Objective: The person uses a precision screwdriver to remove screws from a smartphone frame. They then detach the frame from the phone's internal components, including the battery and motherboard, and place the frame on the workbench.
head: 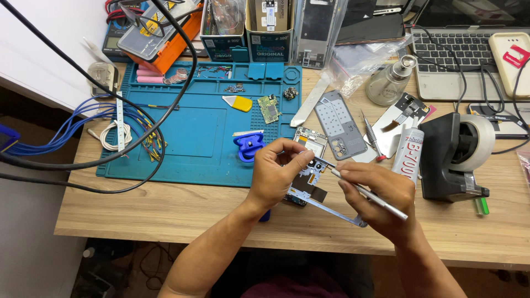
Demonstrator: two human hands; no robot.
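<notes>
1. Just below the frame's centre, the left hand (274,173) is closed around a phone frame (317,190).
2. The right hand (378,194) pinches a slim metal tool (369,194), its tip on the frame.
3. A white glue tube (409,156) with red lettering lies right of centre.
4. Two printed boxes (247,25) stand at the upper middle.

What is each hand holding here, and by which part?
Left hand grips the phone frame by its upper end. Right hand holds a thin metal tool mid-shaft, pen-style.
</notes>
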